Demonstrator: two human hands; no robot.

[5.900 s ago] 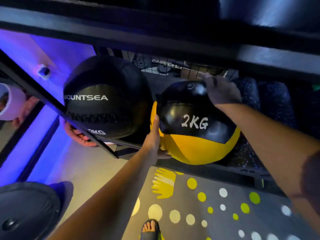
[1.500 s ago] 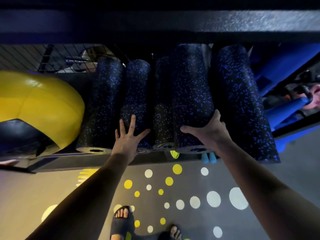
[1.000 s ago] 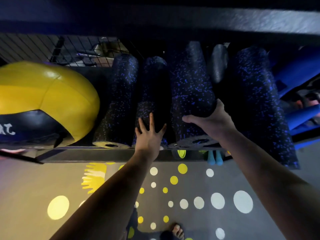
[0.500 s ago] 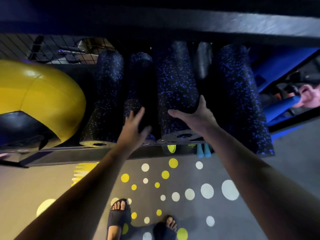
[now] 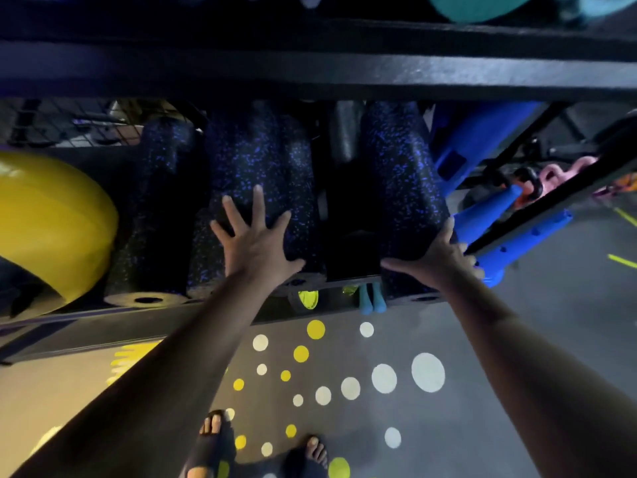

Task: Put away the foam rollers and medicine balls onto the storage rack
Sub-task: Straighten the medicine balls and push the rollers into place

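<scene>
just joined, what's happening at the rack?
A person is tidying speckled foam rollers on the storage rack's shelf. The left hand lies flat, fingers spread, on the middle rollers; the right hand cups the near end of the rightmost roller. A yellow medicine ball already sits at the shelf's left.

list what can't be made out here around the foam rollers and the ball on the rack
Head view only:
- Yellow medicine ball: cut off by the left edge, no label showing.
- Gap between rollers: too dark to tell its contents.
- Right roller: near end hidden under the right hand.
- Teal item: cropped by the top edge.
</scene>
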